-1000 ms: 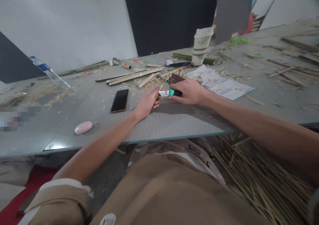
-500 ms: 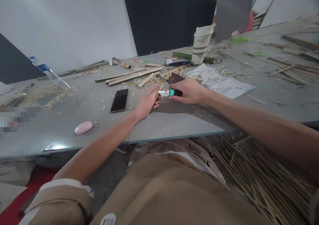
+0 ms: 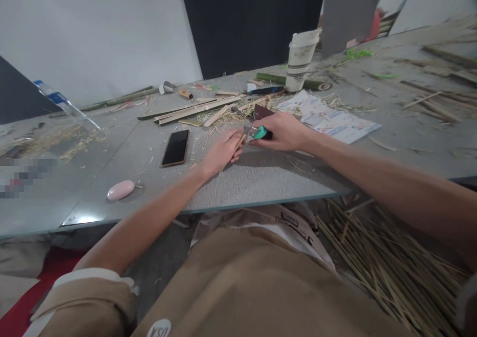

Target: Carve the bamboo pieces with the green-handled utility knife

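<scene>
My left hand [image 3: 225, 150] is closed around a thin bamboo strip [image 3: 240, 142] just above the table's front part. In my right hand [image 3: 285, 132] is a utility knife [image 3: 260, 132] with a green and black handle, its blade turned toward the strip's upper end. Whether the blade touches the bamboo I cannot tell. A dark brown flat piece [image 3: 262, 112] shows behind the right fingers; what it belongs to is hidden. Left of my left hand lies a phone [image 3: 175, 148]. Split bamboo strips [image 3: 199, 110] and shavings [image 3: 238, 114] lie beyond the hands.
A paper cup [image 3: 299, 61] stands at the back beside a green bamboo tube [image 3: 316, 85]. Printed sheets [image 3: 330, 118] lie to the right. A pink oval case [image 3: 121, 190] and a plastic bottle [image 3: 69, 107] are on the left. Many bamboo strips [image 3: 387, 267] are piled below the table edge.
The knife has turned in my right hand, so less of its blade shows and the green end faces me. My left hand keeps its hold on the strip. The view has shifted slightly.
</scene>
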Demonstrator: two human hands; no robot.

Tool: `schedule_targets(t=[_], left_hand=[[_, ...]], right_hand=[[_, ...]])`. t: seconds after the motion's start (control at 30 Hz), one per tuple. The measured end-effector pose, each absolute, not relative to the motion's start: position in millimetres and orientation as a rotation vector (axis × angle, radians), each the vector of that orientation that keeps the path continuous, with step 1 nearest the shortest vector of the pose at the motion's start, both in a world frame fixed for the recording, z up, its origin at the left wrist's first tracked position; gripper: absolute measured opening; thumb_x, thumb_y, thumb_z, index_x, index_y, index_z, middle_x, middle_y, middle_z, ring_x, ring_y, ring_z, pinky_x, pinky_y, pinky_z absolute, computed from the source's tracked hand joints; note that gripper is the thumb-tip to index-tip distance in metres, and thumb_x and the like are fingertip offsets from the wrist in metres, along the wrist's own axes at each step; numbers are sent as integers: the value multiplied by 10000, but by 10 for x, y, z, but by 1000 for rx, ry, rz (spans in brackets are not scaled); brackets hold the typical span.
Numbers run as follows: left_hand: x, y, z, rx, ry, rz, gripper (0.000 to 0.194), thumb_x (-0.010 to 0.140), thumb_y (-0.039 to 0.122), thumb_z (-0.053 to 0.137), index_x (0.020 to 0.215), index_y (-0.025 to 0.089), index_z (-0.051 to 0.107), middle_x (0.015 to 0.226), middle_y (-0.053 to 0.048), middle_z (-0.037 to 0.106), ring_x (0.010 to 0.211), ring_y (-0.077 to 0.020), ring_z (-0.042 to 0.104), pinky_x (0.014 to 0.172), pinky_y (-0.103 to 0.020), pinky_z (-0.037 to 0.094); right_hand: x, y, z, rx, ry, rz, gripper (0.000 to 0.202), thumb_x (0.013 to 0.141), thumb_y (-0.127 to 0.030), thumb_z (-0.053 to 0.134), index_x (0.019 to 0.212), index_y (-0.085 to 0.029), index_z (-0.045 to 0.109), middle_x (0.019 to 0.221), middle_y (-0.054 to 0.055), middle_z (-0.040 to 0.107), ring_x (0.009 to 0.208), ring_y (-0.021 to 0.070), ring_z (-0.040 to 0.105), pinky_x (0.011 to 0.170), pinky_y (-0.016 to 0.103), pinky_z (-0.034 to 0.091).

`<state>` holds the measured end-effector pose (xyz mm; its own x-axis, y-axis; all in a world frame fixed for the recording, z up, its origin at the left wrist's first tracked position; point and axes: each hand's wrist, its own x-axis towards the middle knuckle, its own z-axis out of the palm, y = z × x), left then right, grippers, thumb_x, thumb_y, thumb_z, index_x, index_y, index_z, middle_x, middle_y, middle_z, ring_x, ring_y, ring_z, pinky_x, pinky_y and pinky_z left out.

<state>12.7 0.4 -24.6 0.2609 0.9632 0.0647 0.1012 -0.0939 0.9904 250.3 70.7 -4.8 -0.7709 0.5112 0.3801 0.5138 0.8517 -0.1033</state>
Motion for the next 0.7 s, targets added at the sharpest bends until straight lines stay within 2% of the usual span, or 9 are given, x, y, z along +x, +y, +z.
schedule_targets(t=[0.3, 0.43, 0.7], left_hand=[[152, -36, -175, 1442, 1059, 1028, 350, 1147, 481, 662, 1067, 142, 696, 808, 32, 624, 574, -66, 507, 512, -190, 461], [144, -17, -171, 1420, 1058, 1065, 357, 1150, 488, 653, 1065, 144, 693, 804, 34, 616, 568, -64, 493, 506, -188, 449], [142, 10, -215, 1418, 1059, 1038, 339, 1136, 479, 679, 1151, 142, 712, 917, -6, 693, 668, -95, 609, 593, -225, 553]], right_hand=[[2534, 714, -28, -795, -2549, 37, 599, 1054, -765, 479, 827, -210, 464, 663, 1, 474, 633, 116, 361, 689, 308, 217], [2516, 688, -27, -762, -2587, 53, 558, 1062, -725, 457, 844, -211, 459, 703, 10, 513, 647, 115, 397, 685, 305, 248], [2515, 714, -34, -738, -2658, 71, 452, 1060, -646, 480, 932, -213, 503, 693, -1, 516, 650, 117, 414, 683, 297, 242]])
